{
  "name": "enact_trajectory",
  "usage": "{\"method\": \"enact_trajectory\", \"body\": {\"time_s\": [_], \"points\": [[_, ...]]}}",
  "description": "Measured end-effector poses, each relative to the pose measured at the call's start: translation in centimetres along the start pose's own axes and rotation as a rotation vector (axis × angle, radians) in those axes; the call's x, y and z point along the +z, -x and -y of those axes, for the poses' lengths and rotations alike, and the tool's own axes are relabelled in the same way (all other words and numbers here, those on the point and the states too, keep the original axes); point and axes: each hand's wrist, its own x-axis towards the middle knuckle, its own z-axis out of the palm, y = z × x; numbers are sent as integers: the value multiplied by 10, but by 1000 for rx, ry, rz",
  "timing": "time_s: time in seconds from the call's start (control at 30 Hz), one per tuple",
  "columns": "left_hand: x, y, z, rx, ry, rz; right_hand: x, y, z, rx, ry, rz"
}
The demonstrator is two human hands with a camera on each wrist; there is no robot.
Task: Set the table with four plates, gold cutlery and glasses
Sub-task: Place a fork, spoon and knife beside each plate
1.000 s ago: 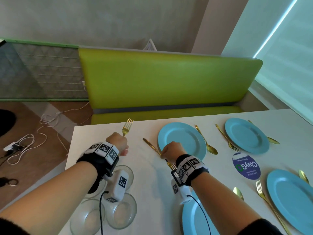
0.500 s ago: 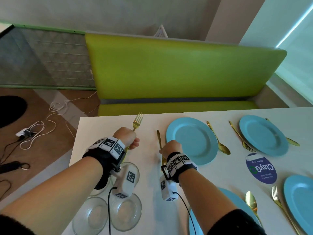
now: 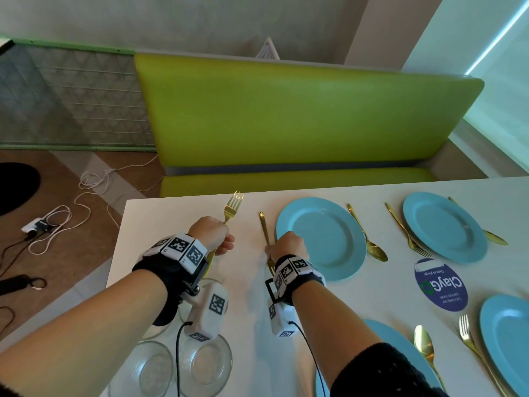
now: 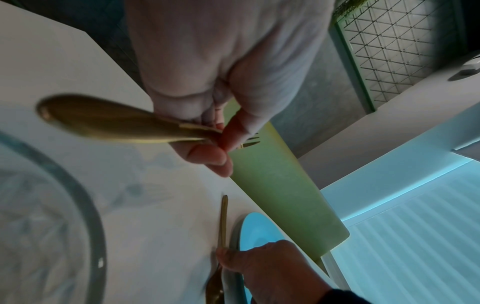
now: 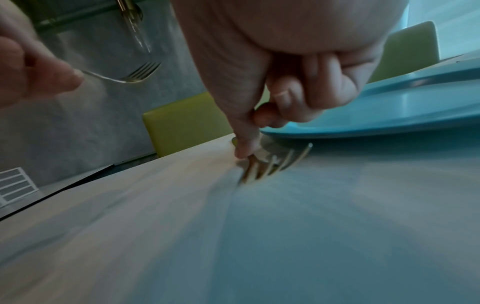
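Observation:
My left hand (image 3: 211, 234) grips a gold fork (image 3: 234, 204) by its handle and holds it above the white table (image 3: 171, 224), tines pointing away; in the left wrist view the fork handle (image 4: 103, 119) sticks out of the left hand (image 4: 221, 144). My right hand (image 3: 286, 245) pinches a second gold fork (image 3: 264, 226) that lies flat just left of the far-left blue plate (image 3: 320, 239). In the right wrist view the thumb (image 5: 245, 148) presses that second fork (image 5: 275, 162) at its neck. Three more blue plates (image 3: 443, 224) lie to the right.
Clear glass vessels (image 3: 206, 365) stand at the table's near left corner, under my left wrist. Gold spoons (image 3: 369, 242) and forks (image 3: 409, 236) lie beside the other plates. A round blue sticker (image 3: 440, 285) marks the table's middle. A green bench (image 3: 286, 124) runs along the far side.
My right hand has swung the lying fork from a slant to parallel with the plate's left edge. The left hand still holds its fork raised.

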Motion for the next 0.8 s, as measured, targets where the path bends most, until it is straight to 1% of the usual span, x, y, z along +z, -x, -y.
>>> {"method": "enact_trajectory", "body": {"time_s": [0.3,0.47,0.57,0.7,0.8], "points": [[-2,2,0,4,3,0,-8,-10,-2,24,-53,1],[-1,11,-4,16,25,16,-14,-2,-5,9,-68,-9],[4,25,-9,28,96,56,-23,11,-9,-66,-92,7],[17,55,-19,28,253,125,-46,46,-18,-228,-306,6],[29,78,-19,50,255,185,-67,80,-26,-303,-463,34]]}}
